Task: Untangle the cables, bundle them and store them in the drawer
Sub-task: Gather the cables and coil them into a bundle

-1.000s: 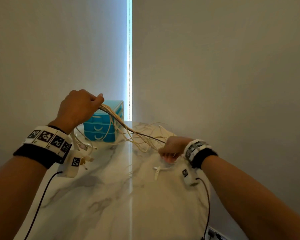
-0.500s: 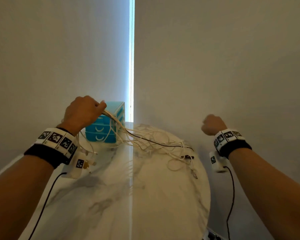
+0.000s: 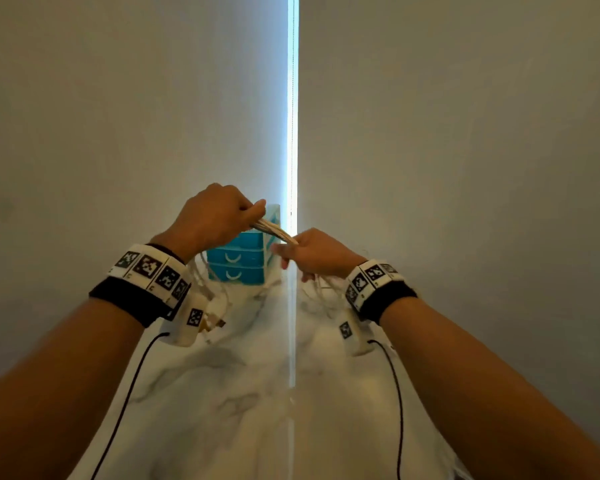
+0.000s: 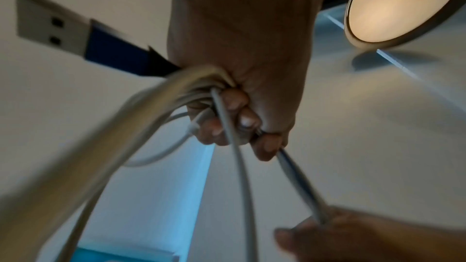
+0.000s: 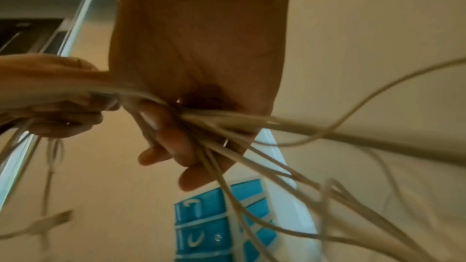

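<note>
Several pale cables [image 3: 274, 231] are held as one taut bunch between the two hands, raised above the far part of the tabletop [image 3: 243, 403]. The bunch is gripped by the left hand [image 3: 215, 220], whose fingers [image 4: 234, 105] are curled tightly round it, as is seen in the left wrist view; loose loops hang down from this fist toward the tabletop. A metal USB plug [image 4: 50, 25] with a dark blue body juts out beside the same fist, very near the camera. The other end of the bunch is clasped by the right hand [image 3: 317, 252], just right of and slightly lower than the left one, fingers [image 5: 161, 127] wrapped round the strands. From this hand many thin strands fan out and trail down to the right and toward the tabletop, blurred in the right wrist view. How far the strands are tangled cannot be told.

Just beyond the hands, a small blue drawer unit [image 3: 238, 261] stands at the far edge of the marble-patterned tabletop; its stacked drawer fronts with white curved handles appear closed. White bands with black square markers and black cuffs are worn on both wrists, and thin black leads run back from them along the forearms. Plain pale walls meet behind the unit at a bright vertical strip of light [image 3: 292, 109]. A round ceiling lamp [image 4: 388, 5] is shown in the left wrist view.
</note>
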The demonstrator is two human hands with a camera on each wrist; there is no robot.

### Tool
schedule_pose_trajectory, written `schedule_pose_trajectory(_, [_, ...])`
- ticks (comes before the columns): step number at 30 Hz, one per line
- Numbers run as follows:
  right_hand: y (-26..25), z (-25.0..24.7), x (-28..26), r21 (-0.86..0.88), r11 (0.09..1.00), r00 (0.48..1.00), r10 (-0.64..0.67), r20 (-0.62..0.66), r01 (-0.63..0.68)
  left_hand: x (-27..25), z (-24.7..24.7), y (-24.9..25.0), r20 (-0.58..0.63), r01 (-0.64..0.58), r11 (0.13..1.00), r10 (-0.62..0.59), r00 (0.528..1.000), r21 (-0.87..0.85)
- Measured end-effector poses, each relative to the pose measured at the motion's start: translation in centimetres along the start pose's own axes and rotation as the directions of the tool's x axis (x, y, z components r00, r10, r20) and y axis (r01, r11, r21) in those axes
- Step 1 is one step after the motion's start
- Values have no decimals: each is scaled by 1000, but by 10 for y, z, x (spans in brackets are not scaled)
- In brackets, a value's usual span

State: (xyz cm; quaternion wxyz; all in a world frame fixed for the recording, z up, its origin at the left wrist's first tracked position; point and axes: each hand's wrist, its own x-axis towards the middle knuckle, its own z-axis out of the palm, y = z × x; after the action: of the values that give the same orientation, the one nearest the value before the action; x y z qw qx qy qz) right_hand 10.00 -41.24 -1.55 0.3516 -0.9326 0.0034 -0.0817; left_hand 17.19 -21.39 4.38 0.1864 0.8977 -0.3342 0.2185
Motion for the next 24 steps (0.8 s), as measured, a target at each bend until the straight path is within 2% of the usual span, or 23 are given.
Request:
schedule_pose_trajectory(2, [7,-17,1,-275,962,999,-5,-35,-5,-5,10,-11,37,31,999,-31,999,-17])
schedule_pose_trajectory(3, [11,-26,2,-452,891,998,5,-60,-31,-7,13,-11,32,34,999,-34,999,-28])
schedule_pose_trajectory(5, [24,-47,5,-747,655,987,-7,-159,-116,-8,17,-6,15,41,998,-40,999,-40])
schedule_pose_trajectory(6, [28,-59,4,-815,552,973,-31,-227,-173,-8,19,-3,15,43,999,-42,999,-34])
schedule_pose_trajectory(7, [31,-75,2,-837,487,954,-24,-298,-249,-8,21,2,25,35,999,-35,999,-23])
schedule_pose_trajectory(8, [35,-91,0,-823,469,934,14,-357,-321,-8,25,8,44,18,1000,-17,999,-9])
schedule_pose_trajectory(10, [40,-122,-7,-757,489,895,134,-425,-433,-8,35,29,72,-34,999,32,997,19])
schedule_pose_trajectory(12, [48,-150,-12,-692,516,850,156,-504,-505,-5,41,54,66,-92,996,92,994,7])
schedule_pose_trajectory(13, [54,-163,-14,-664,526,812,94,-577,-532,-3,42,65,50,-130,991,130,990,-18])
schedule_pose_trajectory(14, [63,-175,-18,-655,533,757,-40,-652,-535,0,41,74,28,-175,984,177,984,-38])
schedule_pose_trajectory(15, [71,-186,-23,-661,528,681,-195,-706,-534,2,38,82,4,-233,971,233,972,-53])
schedule_pose_trajectory(16, [80,-195,-30,-661,515,619,-284,-732,-545,4,36,88,-18,-291,955,290,957,-60])
schedule_pose_trajectory(17, [88,-202,-38,-661,504,605,-302,-737,-555,5,35,94,-33,-337,939,336,941,-64])
schedule_pose_trajectory(18, [97,-205,-44,-668,483,655,-229,-720,-566,5,36,98,-27,-360,931,359,933,-65])
schedule_pose_trajectory(19, [105,-204,-49,-674,440,724,-76,-686,-593,6,40,101,4,-358,932,359,933,-64])
schedule_pose_trajectory(20, [115,-201,-52,-685,390,774,132,-620,-616,6,48,104,39,-338,940,340,940,-50])
schedule_pose_trajectory(21, [120,-194,-54,-729,332,797,337,-501,-599,5,56,104,59,-314,949,316,947,-41])
schedule_pose_trajectory(22, [118,-184,-57,-792,293,793,499,-350,-535,5,65,103,73,-291,956,293,953,-42])
schedule_pose_trajectory(23, [108,-173,-59,-834,304,773,600,-208,-461,4,72,98,79,-278,960,281,956,-45])
schedule_pose_trajectory(24, [98,-161,-59,-834,389,761,646,-55,-391,3,79,91,87,-266,963,268,959,-40])
